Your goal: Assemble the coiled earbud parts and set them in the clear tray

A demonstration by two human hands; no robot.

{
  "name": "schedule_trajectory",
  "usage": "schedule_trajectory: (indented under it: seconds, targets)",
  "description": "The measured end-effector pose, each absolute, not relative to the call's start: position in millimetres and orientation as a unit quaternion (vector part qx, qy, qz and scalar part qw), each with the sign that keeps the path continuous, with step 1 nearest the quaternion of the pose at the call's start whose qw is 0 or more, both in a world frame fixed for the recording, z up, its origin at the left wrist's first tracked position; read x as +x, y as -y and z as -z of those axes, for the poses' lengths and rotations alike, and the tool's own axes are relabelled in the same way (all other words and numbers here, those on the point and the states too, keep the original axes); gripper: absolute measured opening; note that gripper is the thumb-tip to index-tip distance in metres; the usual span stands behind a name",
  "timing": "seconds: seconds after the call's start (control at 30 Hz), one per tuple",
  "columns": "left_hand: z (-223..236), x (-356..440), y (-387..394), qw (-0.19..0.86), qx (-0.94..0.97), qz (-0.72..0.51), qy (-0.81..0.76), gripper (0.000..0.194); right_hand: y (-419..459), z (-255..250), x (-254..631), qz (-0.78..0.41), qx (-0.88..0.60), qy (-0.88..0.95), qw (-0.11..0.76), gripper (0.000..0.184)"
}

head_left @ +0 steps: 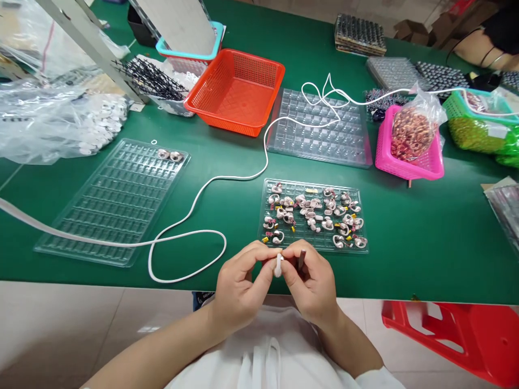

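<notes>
A small white curved earphone piece (pixel 278 266) is pinched between both sets of fingertips at the table's front edge. My left hand (pixel 245 283) is closed on it from the left. From the other side, my right hand (pixel 312 281) also grips it with thumb and forefinger. A slim dark brown stick-like tool (pixel 301 260) pokes up from the right hand's fingers; its lower part is hidden. Just beyond the hands lies a clear compartment tray (pixel 298 244) with several pale earphone parts (pixel 312 204), some with thin wires and yellow bits.
At left, a clear tray (pixel 109 200) holds two earphone parts in a corner. A white cable (pixel 214 178) winds across the green table. Behind stand a red-orange basket (pixel 243 102), another clear tray (pixel 320 143) and a pink basket (pixel 409 167) with bagged coppery parts. A red stool (pixel 478 335) is at right.
</notes>
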State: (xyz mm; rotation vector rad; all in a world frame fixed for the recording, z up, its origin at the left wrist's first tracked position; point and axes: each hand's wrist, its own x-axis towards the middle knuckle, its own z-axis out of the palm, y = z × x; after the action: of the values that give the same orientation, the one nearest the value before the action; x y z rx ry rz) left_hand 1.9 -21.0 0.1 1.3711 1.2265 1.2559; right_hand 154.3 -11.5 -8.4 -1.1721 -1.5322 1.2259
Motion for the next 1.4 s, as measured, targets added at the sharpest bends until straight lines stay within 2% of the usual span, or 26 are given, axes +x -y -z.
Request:
schedule_trajectory:
  seconds: [0.33, 0.6, 0.73, 0.87, 1.1, 1.4]
  targets:
    - [6, -4, 11, 0.469, 0.546, -0.465, -0.516, 0.015, 2, 15, 158, -0.517, -0.489, 0.585, 0.388, 0.010]
    - [-4, -12, 1, 0.607, 0.497, -0.395, -0.479, 0.021, -7, 2, 174, -0.584, -0.463, 0.570, 0.346, 0.017]
    - [-1, -10, 0, 0.613, 0.478, -0.403, -0.483, 0.015, -5, 1, 172, -0.569, -0.477, 0.568, 0.355, 0.017]
    - [0, -7, -4, 0.676, 0.360, -0.424, -0.484, 0.014, -3, 3, 180, -0.574, -0.470, 0.569, 0.355, 0.014]
    - [-3, -7, -12, 0.766, 0.165, -0.422, -0.456, 0.024, 13, 17, 202, -0.532, -0.424, 0.577, 0.452, 0.028]
    - [-1, -5, -11, 0.769, 0.144, -0.433, -0.448, 0.024, 28, 29, 205, -0.464, -0.415, 0.666, 0.410, 0.027]
